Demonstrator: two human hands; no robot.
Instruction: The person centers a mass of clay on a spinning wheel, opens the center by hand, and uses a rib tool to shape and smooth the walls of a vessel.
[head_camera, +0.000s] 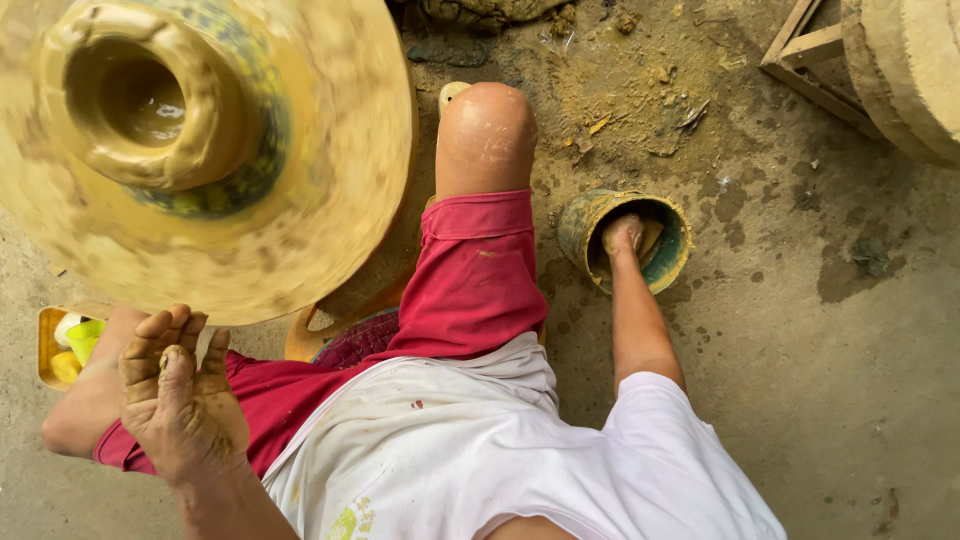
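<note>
Wet clay pot (150, 105) sits on the blurred, mud-smeared wheel (330, 190) at upper left of the frame. Left hand (182, 400), caked in clay, hangs at lower left, fingers loosely bent, holding nothing. Right hand (622, 236) reaches into a small green bucket (672, 258) on the dirt floor (820, 380) at centre right; its grip I cannot tell

Small round green pot (583, 222), clay-smeared, upright on dirt floor.

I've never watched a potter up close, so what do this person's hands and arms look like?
Both arms are bare below short white sleeves. The left hand is smeared all over with wet, yellowish clay. The right hand also looks muddy. No gloves, rings or watch show.
</note>
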